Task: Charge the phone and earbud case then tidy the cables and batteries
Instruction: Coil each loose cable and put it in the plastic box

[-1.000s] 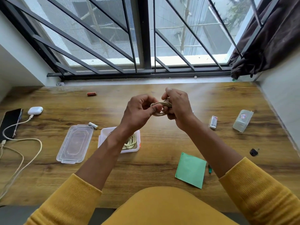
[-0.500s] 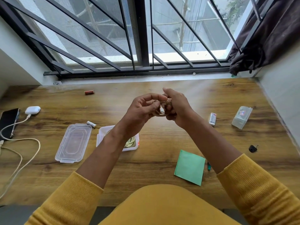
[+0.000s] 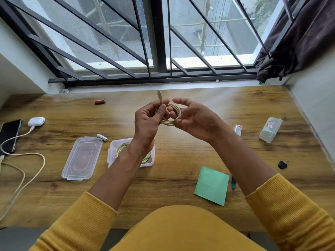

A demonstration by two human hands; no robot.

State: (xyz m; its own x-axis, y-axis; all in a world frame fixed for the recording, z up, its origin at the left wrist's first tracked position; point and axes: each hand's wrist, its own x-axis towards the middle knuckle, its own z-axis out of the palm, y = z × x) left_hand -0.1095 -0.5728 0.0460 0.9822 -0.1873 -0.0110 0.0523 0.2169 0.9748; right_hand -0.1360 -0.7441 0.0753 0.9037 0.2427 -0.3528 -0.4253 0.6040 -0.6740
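Above the wooden desk (image 3: 181, 147), I see the left hand (image 3: 147, 122) pinching a coiled cream cable (image 3: 171, 115), its plug end (image 3: 159, 96) sticking up past the fingers. The right hand (image 3: 193, 118) curls loosely round the coil's far side, fingertips on the loops, thumb lifted clear. Both hands are raised off the desk, forearms bare below mustard-yellow sleeves (image 3: 290, 211).

Under the left wrist I make out a clear plastic box (image 3: 113, 154) holding another coiled pale cable (image 3: 146, 158); its clear lid (image 3: 81, 158) lies flat just to the left. A white battery (image 3: 101, 137) rests near the lid's far corner, a red battery (image 3: 99, 101) further back near the window sill.

At far left I see a black phone (image 3: 10, 134) and a white earbud case (image 3: 36, 121), each with a cream charging cable (image 3: 30, 156) plugged in.

To the right lie a green paper square (image 3: 212, 185), a small green-tipped object (image 3: 233, 182), a small white pack (image 3: 238, 129), a translucent plastic case (image 3: 270, 129) and a black key (image 3: 282, 164).
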